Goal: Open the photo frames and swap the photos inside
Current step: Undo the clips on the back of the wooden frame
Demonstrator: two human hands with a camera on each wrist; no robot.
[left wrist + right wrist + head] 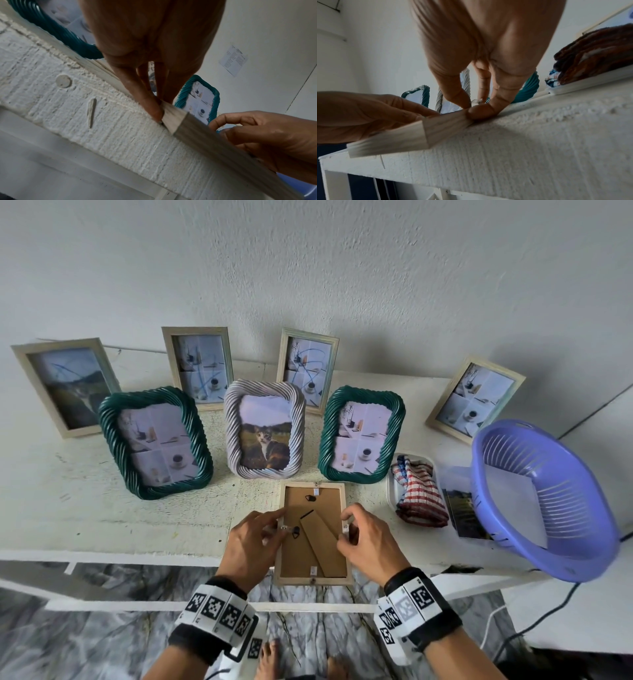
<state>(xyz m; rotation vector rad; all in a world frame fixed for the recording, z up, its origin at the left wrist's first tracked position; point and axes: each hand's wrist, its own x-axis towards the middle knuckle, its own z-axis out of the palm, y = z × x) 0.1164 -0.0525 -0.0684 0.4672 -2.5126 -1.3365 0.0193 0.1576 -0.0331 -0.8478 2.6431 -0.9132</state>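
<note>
Pale wood frame (313,534) lies face down between both hands at the shelf (137,529) edge in the head view, left hand (251,542) and right hand (366,544) pinching its side rails; left-wrist view shows fingertips (154,111) on its corner, right-wrist view likewise (481,110).

Home, framed photos (263,430), marble floor (102,635)

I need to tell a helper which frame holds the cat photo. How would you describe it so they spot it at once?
On the white table against the wall, look at the front row of three twisted-rope frames. The cat photo frame is the middle one: pale lilac-white, while both neighbours are dark green.
</note>
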